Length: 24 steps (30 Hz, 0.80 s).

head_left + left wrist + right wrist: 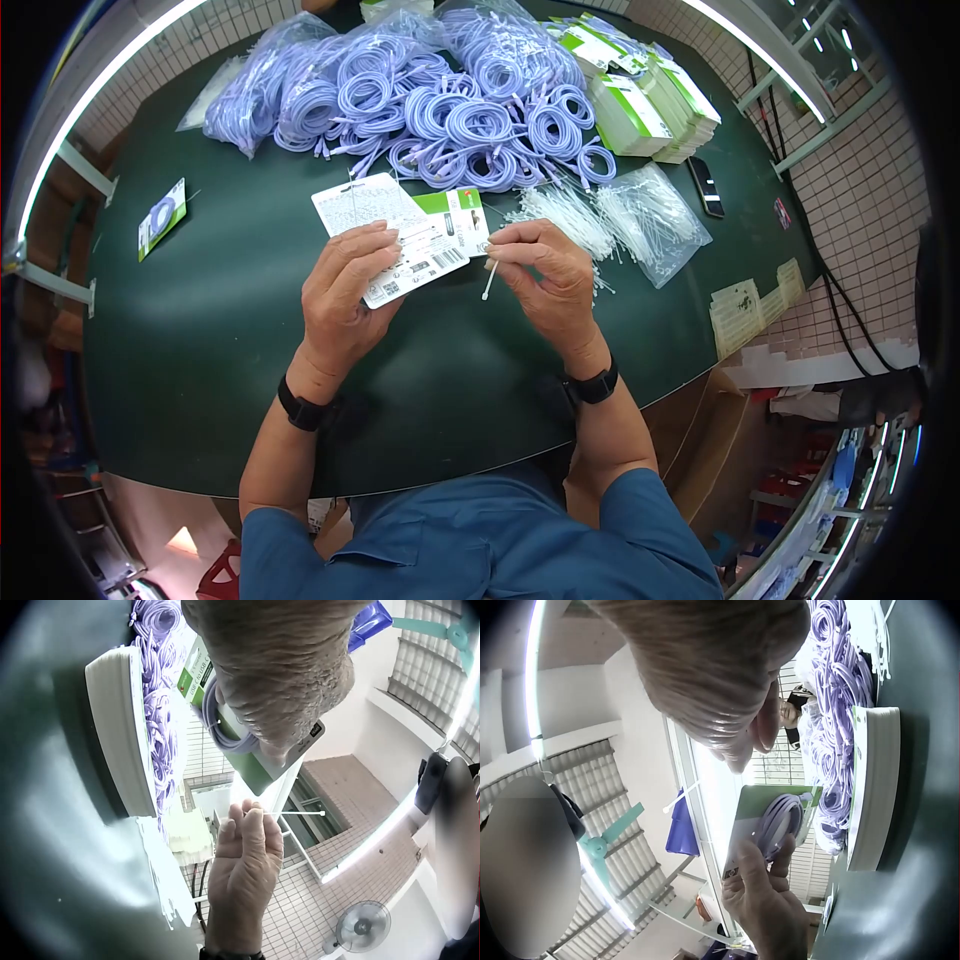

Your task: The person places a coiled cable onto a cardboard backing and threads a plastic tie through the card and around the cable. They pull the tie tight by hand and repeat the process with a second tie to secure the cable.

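My left hand (350, 275) holds a printed packaging card (432, 262), its barcode side up in the head view. Against the card's other, green side lies a coiled lilac cable (780, 825), which my left fingers and thumb grip along with the card. Just right of the card, my right hand (548, 275) pinches a thin white cable tie (489, 282) by one end, and its small head hangs free. Beyond the card, a stack of similar cards (365, 203) lies on the table, seen edge-on in the left wrist view.
Many coiled lilac cables (460, 120) are heaped across the back of the dark green table (220, 350). Loose cable ties (565, 220) and a bag of them (655, 225) lie right of centre. Stacked cards (630, 110), a phone (706, 188) and one finished-looking card (162, 218) lie around.
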Motion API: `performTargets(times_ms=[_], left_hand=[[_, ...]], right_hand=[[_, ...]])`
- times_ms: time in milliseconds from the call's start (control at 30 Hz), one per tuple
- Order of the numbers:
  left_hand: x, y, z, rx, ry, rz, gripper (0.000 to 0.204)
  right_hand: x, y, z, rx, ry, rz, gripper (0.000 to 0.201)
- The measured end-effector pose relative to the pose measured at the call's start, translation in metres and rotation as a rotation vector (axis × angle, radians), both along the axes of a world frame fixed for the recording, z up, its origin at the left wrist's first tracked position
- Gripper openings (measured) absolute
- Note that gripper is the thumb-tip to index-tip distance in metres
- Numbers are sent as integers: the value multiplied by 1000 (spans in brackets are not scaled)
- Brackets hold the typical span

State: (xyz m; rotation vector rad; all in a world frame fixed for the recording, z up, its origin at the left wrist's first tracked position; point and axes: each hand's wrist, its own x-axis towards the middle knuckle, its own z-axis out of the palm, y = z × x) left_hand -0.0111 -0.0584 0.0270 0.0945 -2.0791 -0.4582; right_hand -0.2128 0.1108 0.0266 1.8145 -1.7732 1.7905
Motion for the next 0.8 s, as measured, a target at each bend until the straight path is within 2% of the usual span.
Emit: performTargets(times_ms=[300, 400, 667, 800], left_hand=[[0, 0, -1, -33, -12, -4, 39], [2, 1, 1, -43, -14, -7, 39], [1, 5, 2, -22, -18, -45, 38], [1, 4, 1, -34, -20, -46, 38]], right_hand=[[0, -1, -1, -23, 48, -2, 14], [6, 2, -4, 113, -223, -34, 6], [4, 0, -9, 255, -310, -233, 9], [5, -1, -8, 194, -274, -201, 8]])
